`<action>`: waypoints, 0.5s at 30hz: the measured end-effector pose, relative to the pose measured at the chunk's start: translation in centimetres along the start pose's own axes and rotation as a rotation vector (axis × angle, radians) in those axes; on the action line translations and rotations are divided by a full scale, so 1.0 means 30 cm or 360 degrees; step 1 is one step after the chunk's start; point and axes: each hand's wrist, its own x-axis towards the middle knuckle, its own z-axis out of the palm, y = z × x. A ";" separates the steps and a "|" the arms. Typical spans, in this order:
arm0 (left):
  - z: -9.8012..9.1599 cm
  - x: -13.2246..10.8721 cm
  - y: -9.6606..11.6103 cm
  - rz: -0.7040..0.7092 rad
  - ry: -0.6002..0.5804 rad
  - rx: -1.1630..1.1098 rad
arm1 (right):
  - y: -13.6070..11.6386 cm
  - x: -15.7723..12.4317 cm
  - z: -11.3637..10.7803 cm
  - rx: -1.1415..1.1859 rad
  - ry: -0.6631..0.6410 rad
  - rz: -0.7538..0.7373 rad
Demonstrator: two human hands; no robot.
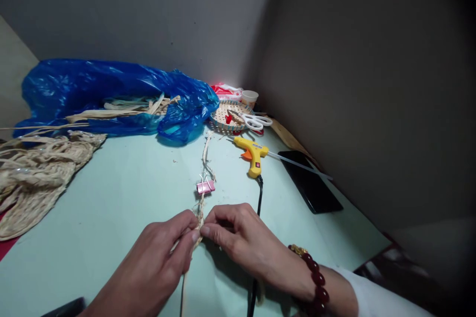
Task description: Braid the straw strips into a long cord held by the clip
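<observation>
Braid [201, 204] | axis 12-to-6 o'clock, binder clip [206, 187] at 12 from the pinch | left hand [161, 245] at 8, right hand [245, 242] at 4, equally near, both pinching it between fingertips

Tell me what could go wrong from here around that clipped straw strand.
The pink clip might slip if the left hand or right hand tugs hard on the straw strand it pinches.

The black cord of the glue gun runs beneath the right hand, so an arm movement could snag it and drag the gun.
</observation>
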 end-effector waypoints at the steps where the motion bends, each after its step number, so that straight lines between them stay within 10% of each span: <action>1: 0.003 -0.004 0.004 -0.0005 0.0027 0.0067 | -0.002 -0.002 0.005 0.0001 0.0016 0.0010; 15: 0.010 -0.032 0.002 0.0221 0.0342 0.0476 | -0.010 0.003 0.051 0.0012 0.0276 -0.0063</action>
